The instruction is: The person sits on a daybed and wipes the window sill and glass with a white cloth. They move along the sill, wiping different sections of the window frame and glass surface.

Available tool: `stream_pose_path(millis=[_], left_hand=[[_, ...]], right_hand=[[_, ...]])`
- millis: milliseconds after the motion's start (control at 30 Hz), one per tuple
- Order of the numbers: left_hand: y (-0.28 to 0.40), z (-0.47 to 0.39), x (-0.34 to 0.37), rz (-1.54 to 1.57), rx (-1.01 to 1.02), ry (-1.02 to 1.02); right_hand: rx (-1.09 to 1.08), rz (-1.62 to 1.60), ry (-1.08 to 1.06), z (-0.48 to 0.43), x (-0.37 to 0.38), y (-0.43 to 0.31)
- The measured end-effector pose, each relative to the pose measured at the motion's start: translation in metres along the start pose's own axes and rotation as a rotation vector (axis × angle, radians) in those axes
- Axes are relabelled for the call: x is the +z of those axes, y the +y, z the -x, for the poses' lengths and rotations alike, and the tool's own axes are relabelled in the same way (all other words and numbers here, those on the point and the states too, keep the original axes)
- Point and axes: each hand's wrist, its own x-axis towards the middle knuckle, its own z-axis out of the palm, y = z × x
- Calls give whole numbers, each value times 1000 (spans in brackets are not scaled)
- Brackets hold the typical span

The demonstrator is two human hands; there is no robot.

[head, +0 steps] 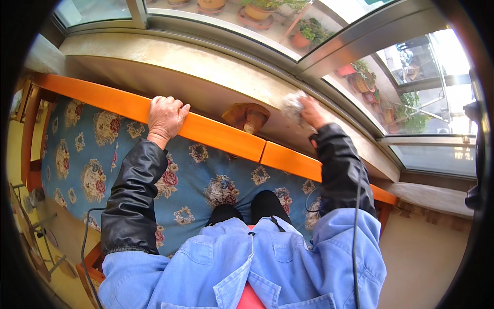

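Observation:
My left hand (pixel 166 117) grips the top of an orange wooden backrest rail (pixel 220 137), its fingers curled over the far edge. Beyond the rail, my right hand (pixel 312 112) holds a crumpled whitish cloth (pixel 293 105) against the pale stone window sill (pixel 247 83). The palm side of the right hand is hidden, and so is the underside of the cloth. Black sleeves cover both forearms.
A blue floral seat cover (pixel 200 185) lies under my knees. Behind the rail, below the sill, is a brownish-orange object (pixel 247 117) I cannot identify. Metal-framed windows (pixel 347 38) border the sill, with potted plants (pixel 305 34) outside. A dark cable (pixel 357 239) hangs along my right arm.

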Motion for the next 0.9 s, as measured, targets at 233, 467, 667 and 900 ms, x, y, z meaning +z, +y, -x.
stream_pose_path(millis=[233, 467, 667, 900], left_hand=[[-1, -2, -4, 6, -25, -13], [-2, 0, -2, 25, -22, 6], [-5, 0, 4, 43, 40, 56], [1, 1, -6, 61, -42, -18]], right_hand=[[-563, -33, 94, -115, 45, -183], [-406, -87, 227, -70, 46, -86], [445, -60, -50, 56, 15, 79], [-133, 84, 982, 2, -319, 94]])
